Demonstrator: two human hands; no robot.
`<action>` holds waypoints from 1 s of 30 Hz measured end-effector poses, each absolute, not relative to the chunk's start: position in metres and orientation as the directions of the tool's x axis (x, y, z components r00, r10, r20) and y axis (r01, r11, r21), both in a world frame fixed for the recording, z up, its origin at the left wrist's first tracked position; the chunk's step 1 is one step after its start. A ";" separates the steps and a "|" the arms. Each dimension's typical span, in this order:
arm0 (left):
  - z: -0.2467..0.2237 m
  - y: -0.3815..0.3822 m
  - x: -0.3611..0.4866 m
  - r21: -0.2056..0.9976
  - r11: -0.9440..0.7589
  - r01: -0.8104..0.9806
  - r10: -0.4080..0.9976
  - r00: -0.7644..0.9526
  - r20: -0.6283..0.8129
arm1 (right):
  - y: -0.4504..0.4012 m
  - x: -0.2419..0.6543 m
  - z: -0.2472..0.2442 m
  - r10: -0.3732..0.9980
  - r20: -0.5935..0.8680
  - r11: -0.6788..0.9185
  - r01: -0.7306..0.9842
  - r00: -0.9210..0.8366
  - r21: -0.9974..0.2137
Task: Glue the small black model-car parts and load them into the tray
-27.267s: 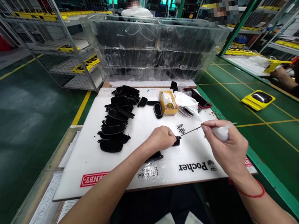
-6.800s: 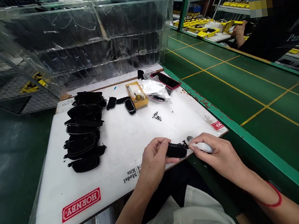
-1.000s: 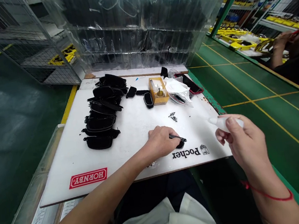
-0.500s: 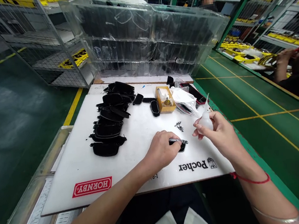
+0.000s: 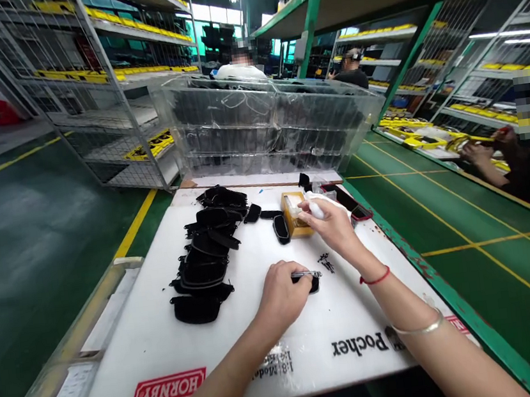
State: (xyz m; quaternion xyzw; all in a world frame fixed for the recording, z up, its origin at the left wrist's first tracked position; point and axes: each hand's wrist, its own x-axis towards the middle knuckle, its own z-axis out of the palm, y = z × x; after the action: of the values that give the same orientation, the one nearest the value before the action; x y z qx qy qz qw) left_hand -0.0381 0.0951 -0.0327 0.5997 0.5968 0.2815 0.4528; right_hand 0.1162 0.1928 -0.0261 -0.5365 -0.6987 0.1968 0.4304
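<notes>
Low over the white board [image 5: 148, 348], my left hand [image 5: 284, 293] is closed on a small black part [image 5: 313, 284] with a silvery strip along its top; my fingers cover much of it. My right hand [image 5: 328, 223] grips a translucent white squeeze bottle [image 5: 315, 210] at the yellow box [image 5: 302, 229], and its thin nozzle cannot be made out now. Several small dark pins or screws [image 5: 326, 263] lie loose between my two hands. To the left, black rounded parts [image 5: 199, 271] lie overlapping in a long row. Another black part [image 5: 281, 229] rests beside the box.
A large clear plastic bin [image 5: 223, 136] stands behind the board. Toward the right edge are clear wrapping and a dark red-edged object [image 5: 356, 210]. Wire shelving [image 5: 123, 106] rises at the left. Other people work behind the bin and at the right, where a co-worker's hands [image 5: 481, 149] show.
My right hand has carried the squeeze bottle forward and left to the yellow box. My left hand keeps its hold on the black part. The camera view has tilted up.
</notes>
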 end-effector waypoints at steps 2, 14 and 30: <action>-0.033 0.096 -0.038 0.875 0.116 0.470 0.968 0.143 -0.205 | 0.191 0.113 -0.027 0.892 0.432 0.409 0.639 -0.131 -0.652; -0.032 0.098 -0.038 0.867 0.134 0.480 0.957 0.163 -0.238 | 0.097 0.125 0.010 0.732 0.628 0.339 0.659 0.263 -0.671; -0.031 0.096 -0.038 0.865 0.104 0.491 0.958 0.183 -0.219 | 0.069 0.131 -0.012 0.801 0.594 0.410 0.649 0.081 -0.641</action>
State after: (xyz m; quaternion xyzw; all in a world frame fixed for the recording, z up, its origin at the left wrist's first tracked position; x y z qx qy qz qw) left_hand -0.0384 0.0958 -0.0312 0.6186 0.5859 0.2556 0.4570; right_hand 0.1309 0.0691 -0.0123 -0.5377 -0.6738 0.0758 0.5011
